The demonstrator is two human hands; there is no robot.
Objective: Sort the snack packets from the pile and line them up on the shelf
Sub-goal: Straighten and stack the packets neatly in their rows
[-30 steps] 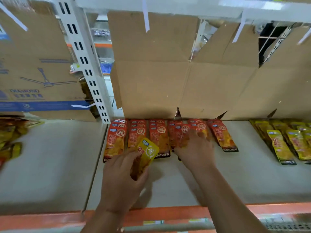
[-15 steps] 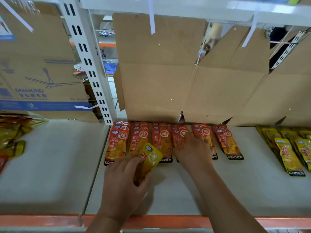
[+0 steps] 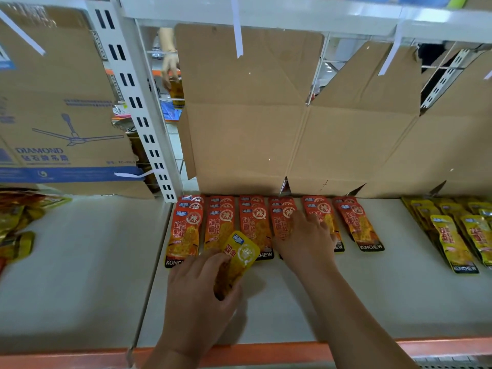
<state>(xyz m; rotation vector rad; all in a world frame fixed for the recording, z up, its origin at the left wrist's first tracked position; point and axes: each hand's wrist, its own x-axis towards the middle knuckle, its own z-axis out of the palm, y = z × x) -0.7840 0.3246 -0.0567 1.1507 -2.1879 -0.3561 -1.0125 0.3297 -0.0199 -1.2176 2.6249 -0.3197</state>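
The white shelf [image 3: 372, 302] spans the view, with an orange lip along its front edge. Flattened cardboard sheets [image 3: 253, 115] stand against its back edge, and a printed fan carton [image 3: 53, 115] stands behind the left bay. Red packets [image 3: 221, 225] lie in six overlapping columns along the back edge, just right of the upright post [image 3: 138, 107]. Yellow packets [image 3: 452, 241] lie in similar columns toward the right edge. A loose pile [image 3: 16, 222] of mixed packets sits at the left edge. The left hand [image 3: 197, 296] hovers over the front half of the shelf, fingers and thumb curled round a single yellow packet [image 3: 239, 257]. This packet overlaps the second and third red columns, though whether it touches them is hard to tell. The right hand [image 3: 306, 241] rests with fingers spread flat on the fourth and fifth red columns, holding nothing.
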